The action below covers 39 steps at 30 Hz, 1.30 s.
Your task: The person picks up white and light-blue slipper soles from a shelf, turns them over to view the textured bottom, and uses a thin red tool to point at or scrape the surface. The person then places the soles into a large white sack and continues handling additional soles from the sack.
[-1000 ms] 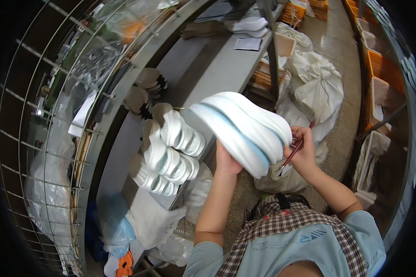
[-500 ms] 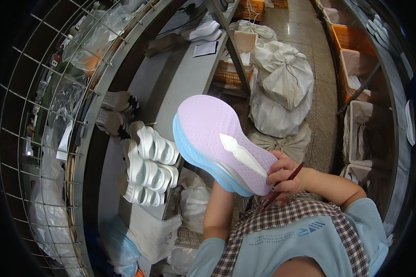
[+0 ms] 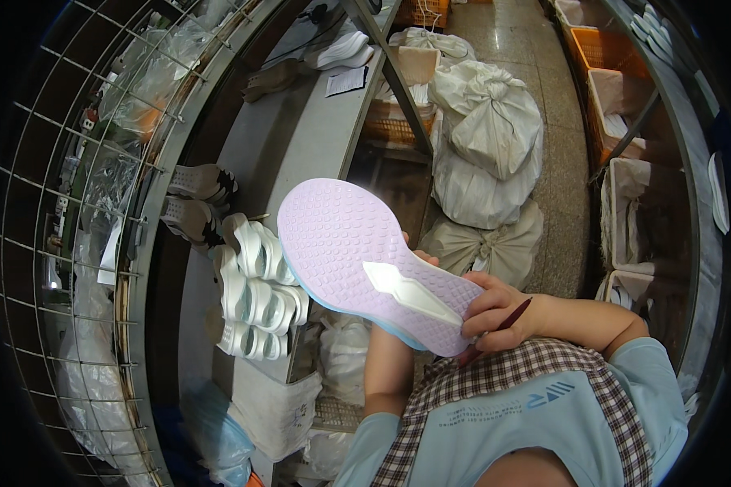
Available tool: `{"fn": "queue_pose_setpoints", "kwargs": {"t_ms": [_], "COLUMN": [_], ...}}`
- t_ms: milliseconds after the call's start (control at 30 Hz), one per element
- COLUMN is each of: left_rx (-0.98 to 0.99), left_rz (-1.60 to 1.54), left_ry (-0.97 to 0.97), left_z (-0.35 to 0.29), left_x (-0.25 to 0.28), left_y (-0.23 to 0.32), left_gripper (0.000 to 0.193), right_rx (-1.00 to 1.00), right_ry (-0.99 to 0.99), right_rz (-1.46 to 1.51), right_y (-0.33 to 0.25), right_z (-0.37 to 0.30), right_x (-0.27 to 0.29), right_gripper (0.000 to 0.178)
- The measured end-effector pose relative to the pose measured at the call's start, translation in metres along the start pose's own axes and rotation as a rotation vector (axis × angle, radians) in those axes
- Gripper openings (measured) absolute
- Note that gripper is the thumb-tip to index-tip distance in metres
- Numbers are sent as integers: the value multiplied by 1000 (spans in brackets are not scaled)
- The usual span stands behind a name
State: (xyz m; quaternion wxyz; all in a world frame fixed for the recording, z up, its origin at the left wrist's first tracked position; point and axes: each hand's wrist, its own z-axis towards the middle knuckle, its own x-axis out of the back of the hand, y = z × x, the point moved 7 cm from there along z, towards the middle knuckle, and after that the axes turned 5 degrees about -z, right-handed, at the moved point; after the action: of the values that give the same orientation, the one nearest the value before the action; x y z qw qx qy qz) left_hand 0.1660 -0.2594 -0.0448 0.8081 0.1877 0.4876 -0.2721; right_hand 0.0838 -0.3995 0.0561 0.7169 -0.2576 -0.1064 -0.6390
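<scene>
Lilac sole (image 3: 333, 243) turned tread-up, left fingers (image 3: 426, 258) newly visible behind

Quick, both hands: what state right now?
Left hand: closed on the lilac shoe sole from behind, mostly hidden.
Right hand: closed, holding the sole's narrow end and a dark red stick.

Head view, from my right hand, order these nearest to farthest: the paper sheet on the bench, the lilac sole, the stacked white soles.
1. Lilac sole: in the right hand's grip.
2. Stacked white soles: leftward, on the bench's near part.
3. Paper sheet: ahead, farther along the bench.
</scene>
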Motion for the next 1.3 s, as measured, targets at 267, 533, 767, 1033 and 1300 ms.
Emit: {"fn": "queue_pose_setpoints", "kwargs": {"t_ms": [267,533,767,1033,1300], "left_rx": [25,-70,-149,-103,-59], "left_rz": [-13,140,352,76,209], "left_ry": [-26,159,430,52,88], "left_z": [4,-11,-24,-23,-27], "left_x": [-9,4,8,3,8], "left_y": [-1,7,2,2,6], "left_gripper": [48,51,61,58,56], "right_rx": [13,-42,-127,-155,-153], "right_ry": [34,73,157,42,113], "right_rz": [-5,-30,-90,-57,-14], "right_y": [-1,2,4,8,11], "right_z": [0,-7,-14,-26,-25], "right_x": [1,-3,-11,-17,-16], "right_gripper": [26,35,42,42,42]}}
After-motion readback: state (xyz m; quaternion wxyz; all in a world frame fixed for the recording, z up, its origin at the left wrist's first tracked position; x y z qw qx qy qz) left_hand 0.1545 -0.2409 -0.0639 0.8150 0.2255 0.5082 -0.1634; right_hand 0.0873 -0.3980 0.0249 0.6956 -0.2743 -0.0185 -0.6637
